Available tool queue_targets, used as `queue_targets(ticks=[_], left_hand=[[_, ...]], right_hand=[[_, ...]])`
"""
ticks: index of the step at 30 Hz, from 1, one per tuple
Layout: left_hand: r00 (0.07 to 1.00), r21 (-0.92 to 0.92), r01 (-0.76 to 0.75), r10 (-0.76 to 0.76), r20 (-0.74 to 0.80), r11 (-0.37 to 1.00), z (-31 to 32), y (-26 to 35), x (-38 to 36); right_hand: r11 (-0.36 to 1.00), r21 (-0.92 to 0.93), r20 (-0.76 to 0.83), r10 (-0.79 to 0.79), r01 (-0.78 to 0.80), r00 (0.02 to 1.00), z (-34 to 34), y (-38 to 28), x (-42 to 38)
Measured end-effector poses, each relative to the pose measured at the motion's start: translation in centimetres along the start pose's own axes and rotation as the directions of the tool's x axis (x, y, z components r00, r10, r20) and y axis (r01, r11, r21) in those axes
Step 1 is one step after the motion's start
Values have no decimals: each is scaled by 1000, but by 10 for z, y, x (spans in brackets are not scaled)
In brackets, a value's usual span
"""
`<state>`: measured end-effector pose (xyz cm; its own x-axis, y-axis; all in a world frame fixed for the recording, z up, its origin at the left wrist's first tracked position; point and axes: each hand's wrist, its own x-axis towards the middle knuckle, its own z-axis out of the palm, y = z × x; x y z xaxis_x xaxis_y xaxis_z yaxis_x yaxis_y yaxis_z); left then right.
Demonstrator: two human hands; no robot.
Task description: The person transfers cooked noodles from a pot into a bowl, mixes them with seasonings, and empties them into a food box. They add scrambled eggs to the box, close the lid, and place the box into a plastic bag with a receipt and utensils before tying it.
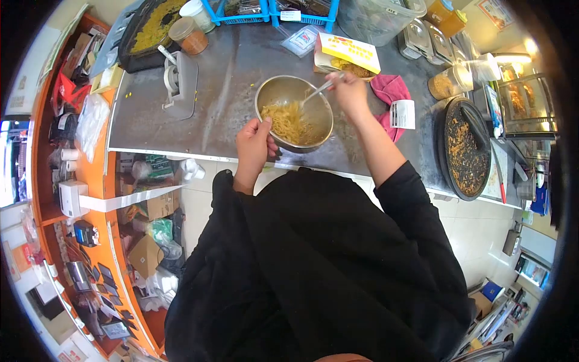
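A metal bowl (322,114) holding yellowish shredded food (286,122) stands near the front edge of the dark counter. My left hand (254,143) grips the bowl's left rim, thumb over the edge. In my right hand (350,93), closed at the bowl's upper right, is the handle of a metal spoon or fork (324,88); its lower end is in the bowl by the food, and its tip is blurred. Just behind my right hand sits an open yellow and white box (350,51) with food inside. A pink cloth (391,89) lies to the right of that hand.
A round black tray (444,148) with orange-brown crumbs is on the right. At the left stand a grey tape dispenser (182,90) and a lidded jar (192,39). Blue baskets (241,18), a clear tub (377,21) and metal containers (416,37) line the back.
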<state>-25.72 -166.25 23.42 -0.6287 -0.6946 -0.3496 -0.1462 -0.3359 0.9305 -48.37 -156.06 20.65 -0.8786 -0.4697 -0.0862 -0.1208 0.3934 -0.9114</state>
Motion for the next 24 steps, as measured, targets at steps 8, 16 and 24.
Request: queue_targets(ticks=[8, 16, 24], left_hand=[[1000, -15, -19, 20, 12, 1000, 0, 2, 0], [999, -13, -30, 30, 18, 999, 6, 3, -1], [999, -30, -42, 43, 32, 999, 7, 0, 1]], right_hand=[[997, 27, 118, 72, -76, 990, 0, -6, -11], [986, 47, 140, 153, -161, 978, 8, 13, -8], [992, -129, -31, -11, 7, 999, 4, -2, -8]])
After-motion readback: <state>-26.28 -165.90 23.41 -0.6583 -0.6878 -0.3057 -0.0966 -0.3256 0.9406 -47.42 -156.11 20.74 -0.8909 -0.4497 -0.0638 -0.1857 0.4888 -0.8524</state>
